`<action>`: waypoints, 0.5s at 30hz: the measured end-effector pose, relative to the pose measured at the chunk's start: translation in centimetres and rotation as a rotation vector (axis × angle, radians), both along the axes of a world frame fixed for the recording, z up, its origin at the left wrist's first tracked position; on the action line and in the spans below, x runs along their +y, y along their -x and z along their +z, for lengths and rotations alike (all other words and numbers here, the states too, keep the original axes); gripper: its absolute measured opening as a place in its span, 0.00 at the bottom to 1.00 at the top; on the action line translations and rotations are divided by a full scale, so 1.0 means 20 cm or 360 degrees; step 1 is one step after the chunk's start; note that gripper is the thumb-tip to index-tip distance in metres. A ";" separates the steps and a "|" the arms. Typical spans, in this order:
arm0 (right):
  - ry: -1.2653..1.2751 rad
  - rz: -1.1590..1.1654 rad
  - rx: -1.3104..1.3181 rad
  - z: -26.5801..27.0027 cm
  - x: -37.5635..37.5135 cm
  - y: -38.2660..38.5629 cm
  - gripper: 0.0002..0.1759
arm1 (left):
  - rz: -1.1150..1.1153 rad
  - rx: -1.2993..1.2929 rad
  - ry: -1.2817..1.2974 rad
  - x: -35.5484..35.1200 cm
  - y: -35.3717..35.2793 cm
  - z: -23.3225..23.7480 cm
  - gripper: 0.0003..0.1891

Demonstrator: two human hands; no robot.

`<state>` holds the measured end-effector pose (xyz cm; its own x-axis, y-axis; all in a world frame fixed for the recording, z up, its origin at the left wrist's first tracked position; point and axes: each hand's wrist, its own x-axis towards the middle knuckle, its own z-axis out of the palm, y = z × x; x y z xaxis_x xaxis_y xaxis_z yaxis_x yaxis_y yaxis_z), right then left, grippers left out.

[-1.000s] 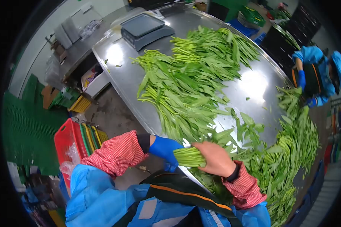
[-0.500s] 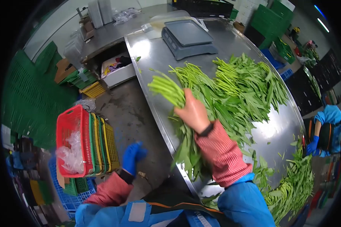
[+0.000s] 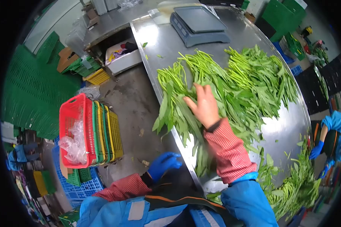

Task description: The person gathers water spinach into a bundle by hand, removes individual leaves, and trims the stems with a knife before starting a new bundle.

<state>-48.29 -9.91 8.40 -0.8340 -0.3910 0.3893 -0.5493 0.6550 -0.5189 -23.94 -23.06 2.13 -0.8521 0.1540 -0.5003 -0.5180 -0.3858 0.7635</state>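
Observation:
My bare right hand (image 3: pixel 204 106) lies flat, fingers spread, on a bundle of long-stemmed leafy greens (image 3: pixel 170 94) at the near edge of the steel table (image 3: pixel 159 41). The bundle's stems point away from me and its leaves hang over the edge. It lies beside a large pile of the same greens (image 3: pixel 250 79). My left hand (image 3: pixel 163 163), in a blue glove, hangs below the table edge over the floor, loosely curled and holding nothing.
A grey weighing scale (image 3: pixel 201 22) stands at the table's far end. More greens (image 3: pixel 295 185) lie at the right, where a co-worker in blue (image 3: pixel 329 140) stands. Red, green and yellow crates (image 3: pixel 87 130) stand on edge on the floor at left, by a white box (image 3: pixel 123 60).
My right hand carried the bundle across the table, laid it down next to the big pile and released its grip. My left hand let go of the stems and dropped below the table edge.

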 end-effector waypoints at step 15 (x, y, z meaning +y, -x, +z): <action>0.0303 -0.0619 -0.0709 -0.12 1.13 -1.36 0.10 | -0.0792 0.0160 -0.0120 0.82 -0.02 0.05 0.14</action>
<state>-21.08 12.61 5.91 -0.9999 0.0162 0.0043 0.0070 0.6373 -0.7706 -23.51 -6.71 3.05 -0.7098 0.5857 -0.3914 -0.5782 -0.1670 0.7986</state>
